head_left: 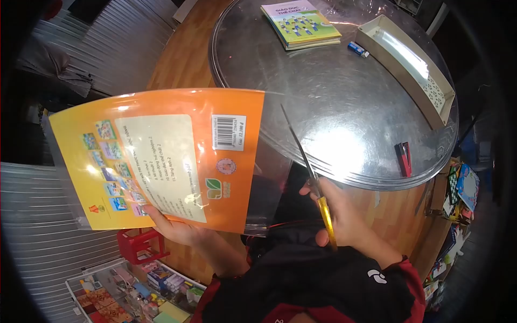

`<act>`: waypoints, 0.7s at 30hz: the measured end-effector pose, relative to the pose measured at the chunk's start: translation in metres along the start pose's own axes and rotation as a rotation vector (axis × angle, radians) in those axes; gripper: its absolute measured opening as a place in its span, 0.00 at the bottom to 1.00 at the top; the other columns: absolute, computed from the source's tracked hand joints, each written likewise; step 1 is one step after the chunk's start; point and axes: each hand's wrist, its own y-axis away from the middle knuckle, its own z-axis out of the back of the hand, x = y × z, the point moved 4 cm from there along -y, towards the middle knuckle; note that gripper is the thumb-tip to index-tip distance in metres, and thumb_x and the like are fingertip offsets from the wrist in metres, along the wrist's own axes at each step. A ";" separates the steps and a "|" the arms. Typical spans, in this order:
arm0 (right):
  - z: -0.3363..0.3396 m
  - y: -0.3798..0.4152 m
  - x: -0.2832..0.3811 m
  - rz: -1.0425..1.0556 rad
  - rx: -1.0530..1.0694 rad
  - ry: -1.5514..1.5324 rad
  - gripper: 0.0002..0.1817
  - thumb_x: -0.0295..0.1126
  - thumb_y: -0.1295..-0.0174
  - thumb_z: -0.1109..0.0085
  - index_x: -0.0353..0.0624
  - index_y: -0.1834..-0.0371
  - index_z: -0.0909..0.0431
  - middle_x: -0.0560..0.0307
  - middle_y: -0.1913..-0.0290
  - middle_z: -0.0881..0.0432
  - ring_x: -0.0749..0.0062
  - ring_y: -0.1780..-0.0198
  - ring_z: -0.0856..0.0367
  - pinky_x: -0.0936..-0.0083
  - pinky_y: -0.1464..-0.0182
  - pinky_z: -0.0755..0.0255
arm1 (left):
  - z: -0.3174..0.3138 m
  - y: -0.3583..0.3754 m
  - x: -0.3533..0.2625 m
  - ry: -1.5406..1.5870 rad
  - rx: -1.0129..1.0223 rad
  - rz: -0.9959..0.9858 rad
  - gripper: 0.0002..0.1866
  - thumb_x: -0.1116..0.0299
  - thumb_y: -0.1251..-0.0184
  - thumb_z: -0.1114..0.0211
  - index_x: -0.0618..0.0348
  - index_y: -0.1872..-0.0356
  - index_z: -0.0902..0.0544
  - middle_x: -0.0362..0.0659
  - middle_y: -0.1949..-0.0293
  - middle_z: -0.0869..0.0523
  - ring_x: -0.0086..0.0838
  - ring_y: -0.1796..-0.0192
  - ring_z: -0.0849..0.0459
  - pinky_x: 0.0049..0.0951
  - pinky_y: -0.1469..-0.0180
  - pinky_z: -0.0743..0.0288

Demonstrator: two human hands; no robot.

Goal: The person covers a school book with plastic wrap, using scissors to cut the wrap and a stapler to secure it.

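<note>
My left hand [175,229] grips an orange-and-yellow book [237,161] by its lower edge, back cover towards me, with the fingers behind it hidden. Clear plastic film [267,134] wraps the book and sticks out past its left and right edges. In my right hand [344,212] is a pair of scissors [325,215] with a golden-yellow handle, seen nearly edge-on. Their long dark blades point up and to the left, close to the film's right edge but apart from it. My right fingers are closed around the handle.
A round metal table [258,70] bears a stack of books [307,27], a small blue box [357,49], a long open cardboard box [398,59] and a red-and-black stapler [403,159]. A red stool [137,246] and a glass case [129,290] stand lower left. Shelves with goods [458,199] line the right.
</note>
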 end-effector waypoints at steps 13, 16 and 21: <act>0.002 -0.001 0.012 0.112 -0.007 0.090 0.44 0.58 0.78 0.29 0.40 0.59 0.34 0.57 0.73 0.37 0.68 0.74 0.37 0.75 0.71 0.41 | -0.011 0.008 -0.005 -0.121 -0.063 -0.031 0.28 0.56 0.34 0.58 0.64 0.39 0.45 0.48 0.39 0.40 0.33 0.40 0.36 0.35 0.40 0.41; 0.001 -0.002 0.013 0.133 -0.025 0.091 0.43 0.59 0.77 0.30 0.40 0.59 0.34 0.57 0.73 0.37 0.68 0.75 0.37 0.75 0.71 0.41 | -0.005 0.006 -0.004 -0.067 -0.071 0.008 0.27 0.56 0.34 0.58 0.64 0.39 0.45 0.48 0.39 0.40 0.33 0.40 0.37 0.36 0.40 0.41; 0.001 -0.003 0.014 0.129 -0.034 0.070 0.43 0.60 0.76 0.31 0.40 0.60 0.33 0.57 0.74 0.37 0.68 0.75 0.37 0.76 0.71 0.41 | -0.010 0.008 -0.003 -0.092 -0.095 0.015 0.27 0.57 0.34 0.58 0.64 0.40 0.44 0.47 0.40 0.39 0.33 0.40 0.37 0.36 0.40 0.40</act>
